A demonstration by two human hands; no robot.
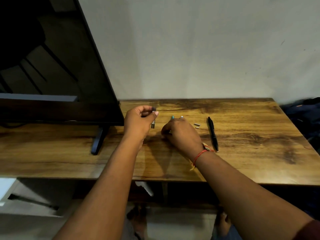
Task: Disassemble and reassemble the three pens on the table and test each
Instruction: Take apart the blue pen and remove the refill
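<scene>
my left hand [138, 122] pinches a dark pen piece [153, 119] off the table [242, 161] so it's handy | right hand [181, 134] curls over the teal-tipped pen [172, 117], can't tell if gripping | black pen [213, 134] parked right

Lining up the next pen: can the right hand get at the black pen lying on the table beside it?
Probably yes. The black pen lies uncovered on the table just right of the right hand; only small grey parts sit nearby. That hand covers teal-tipped pen pieces, perhaps holding them.
</scene>
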